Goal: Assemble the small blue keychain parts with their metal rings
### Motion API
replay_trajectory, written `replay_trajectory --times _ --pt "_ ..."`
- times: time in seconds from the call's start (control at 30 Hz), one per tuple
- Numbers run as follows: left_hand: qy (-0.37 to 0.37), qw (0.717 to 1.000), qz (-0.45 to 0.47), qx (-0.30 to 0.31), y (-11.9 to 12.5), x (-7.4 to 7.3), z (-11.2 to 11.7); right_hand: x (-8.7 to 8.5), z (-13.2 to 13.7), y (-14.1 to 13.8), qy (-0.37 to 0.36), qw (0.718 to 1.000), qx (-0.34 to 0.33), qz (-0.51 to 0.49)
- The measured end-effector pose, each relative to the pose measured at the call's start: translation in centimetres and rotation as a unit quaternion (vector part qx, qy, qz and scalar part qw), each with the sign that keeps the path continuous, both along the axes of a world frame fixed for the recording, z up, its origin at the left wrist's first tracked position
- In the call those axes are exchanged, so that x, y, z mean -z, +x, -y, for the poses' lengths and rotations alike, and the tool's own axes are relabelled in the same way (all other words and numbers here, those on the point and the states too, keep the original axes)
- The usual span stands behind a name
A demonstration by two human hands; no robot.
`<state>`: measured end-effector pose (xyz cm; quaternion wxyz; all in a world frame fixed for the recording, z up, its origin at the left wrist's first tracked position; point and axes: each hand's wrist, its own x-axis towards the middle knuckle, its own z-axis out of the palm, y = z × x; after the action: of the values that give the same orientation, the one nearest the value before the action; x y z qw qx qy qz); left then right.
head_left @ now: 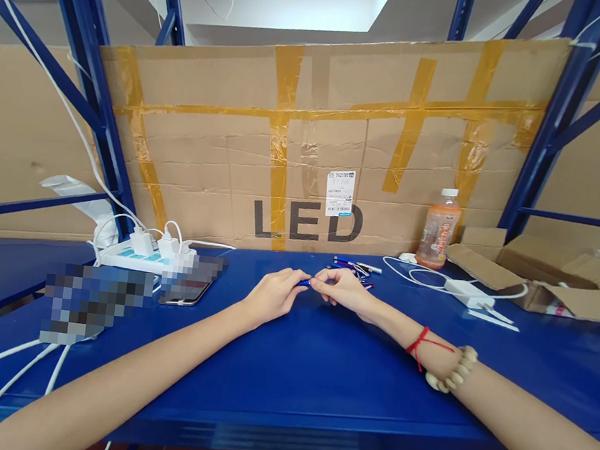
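Nearest: both forearms (165, 361) laid across blue metal counter (314, 385). Mid-counter, left hand (273, 296) and right hand (341, 287) meeting, each grip pinched shut on one end of short blue plastic pen (304, 282); long axis parallel to near edge, both equally close. Behind, toward far edge: brown cardboard sheet (220, 165) printed "LED".

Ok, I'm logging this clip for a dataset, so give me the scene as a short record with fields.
left hand: pinches one end of a blue piece
right hand: pinches its other end
behind the hands: loose pens on the blue table
left side: power strip, phone
right side: drink bottle, white charger, open cardboard box
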<state>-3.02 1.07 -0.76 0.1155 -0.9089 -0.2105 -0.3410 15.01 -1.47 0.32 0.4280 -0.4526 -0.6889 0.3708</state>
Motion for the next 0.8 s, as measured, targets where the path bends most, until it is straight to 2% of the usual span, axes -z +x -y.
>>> replay_trajectory --times 0.4,0.6,0.8 --pt "0.067 0.997 -0.016 -0.022 0.21 -0.17 0.02 -0.13 -0.26 0.1 -0.082 0.996 0.026 -0.023" --pt "-0.017 0.999 -0.006 -0.032 0.46 -0.1 -0.03 -0.16 -0.27 0.02 -0.092 0.994 0.032 -0.051" --pt "-0.065 0.997 -0.009 -0.041 0.85 -0.44 0.43 0.0 -0.64 0.26 -0.096 0.992 0.029 -0.073"
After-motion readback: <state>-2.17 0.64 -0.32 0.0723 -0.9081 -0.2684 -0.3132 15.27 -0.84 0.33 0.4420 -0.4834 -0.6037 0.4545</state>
